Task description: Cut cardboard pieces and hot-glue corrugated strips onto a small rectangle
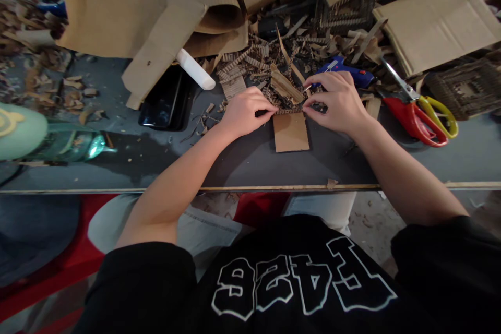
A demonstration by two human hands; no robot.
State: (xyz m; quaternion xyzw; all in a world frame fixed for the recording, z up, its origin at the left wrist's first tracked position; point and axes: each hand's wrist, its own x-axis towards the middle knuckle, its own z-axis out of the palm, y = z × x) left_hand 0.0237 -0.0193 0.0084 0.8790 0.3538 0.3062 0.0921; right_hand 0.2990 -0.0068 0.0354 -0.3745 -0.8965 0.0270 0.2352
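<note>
A small square of brown cardboard (291,134) lies flat on the dark table in front of me. Along its far edge runs a thin corrugated cardboard strip (289,111). The fingertips of my left hand (249,108) are pinched at the strip's left end. At its right end, my right hand (335,100) pinches with thumb and finger. Whether the strip touches the square is too small to tell. Just behind the right hand lies a blue glue gun (358,74), partly hidden by the fingers. Loose corrugated scraps (287,83) are heaped beyond the strip.
Scissors with red and yellow handles (420,115) lie at the right. On the left are a black phone-like object (164,102), a white cylinder (198,70) and a green bottle (70,141). Large cardboard pieces (442,21) crowd the back. The table's front edge (250,188) is close to me.
</note>
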